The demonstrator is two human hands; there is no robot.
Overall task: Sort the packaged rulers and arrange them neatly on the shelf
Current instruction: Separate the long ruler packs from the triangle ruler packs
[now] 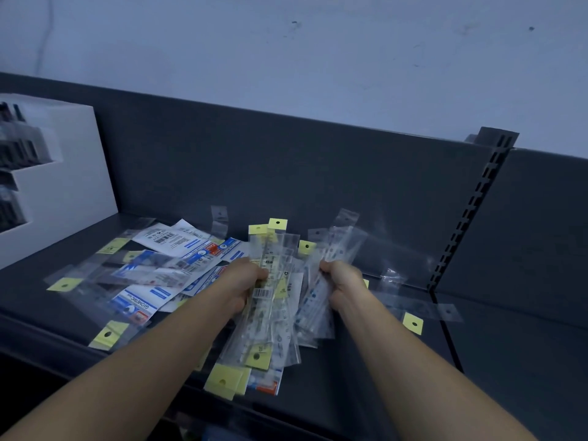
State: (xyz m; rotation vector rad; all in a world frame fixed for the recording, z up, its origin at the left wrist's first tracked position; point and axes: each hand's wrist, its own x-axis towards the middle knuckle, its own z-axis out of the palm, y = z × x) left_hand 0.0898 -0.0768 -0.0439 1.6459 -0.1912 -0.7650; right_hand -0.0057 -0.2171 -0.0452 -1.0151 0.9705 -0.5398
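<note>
Head view shows the dark shelf with a white box at its left end; a loose pile of packaged rulers lies spread over the left half, and some reach the front edge. At the shelf's middle the left hand is clamped on a fanned bundle with yellow tags; the right hand is clamped on a bundle of clear sleeves just beside it. I judge the sleeves slippery and unevenly fanned; a weak grip could let some slide over the front edge; letting both bundles mix would spoil the sorting; the stray packet near the right divider could be forgotten.
</note>
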